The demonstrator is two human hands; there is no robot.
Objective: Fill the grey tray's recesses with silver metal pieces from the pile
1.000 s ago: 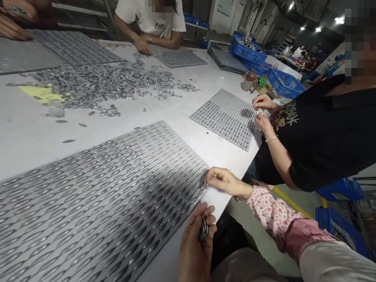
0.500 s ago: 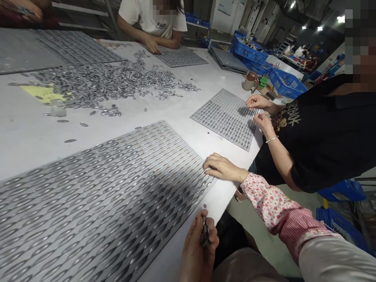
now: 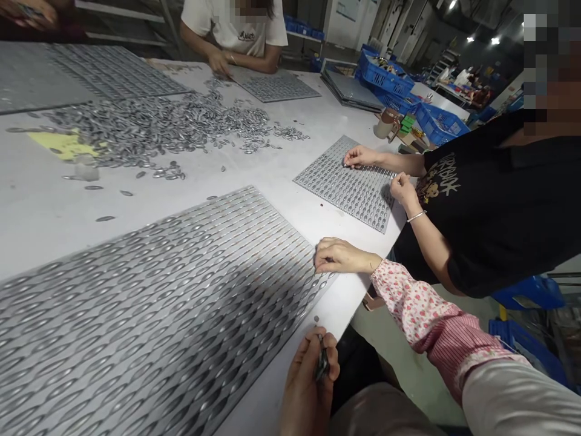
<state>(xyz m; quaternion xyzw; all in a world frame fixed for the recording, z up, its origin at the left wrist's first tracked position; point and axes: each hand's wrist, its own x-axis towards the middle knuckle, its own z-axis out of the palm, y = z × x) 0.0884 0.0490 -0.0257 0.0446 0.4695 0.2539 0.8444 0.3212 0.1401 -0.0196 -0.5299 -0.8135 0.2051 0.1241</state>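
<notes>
A large grey board (image 3: 149, 290) with rows of pointed oval metal pieces lies in front of me, its far right part showing bare lines. My right hand (image 3: 338, 255), below a strawberry-print sleeve, rests at the board's right corner with its fingers curled together; whatever is between the fingertips is hidden. Beside the board's near edge, my left hand (image 3: 313, 369) is closed around several dark metal pieces (image 3: 322, 358). A small round bit (image 3: 316, 318) lies on the table just beyond it.
A heap of loose metal pieces (image 3: 181, 124) spreads across the table behind the board, by a yellow sheet (image 3: 63, 145). At the right, a person in black works over a smaller board (image 3: 347, 184). Another person sits across the table. Blue crates (image 3: 385, 75) stand at the back right.
The co-worker in black has moved one hand leftward over the smaller board. The person across has drawn a hand back to the left. My own hands have barely shifted.
</notes>
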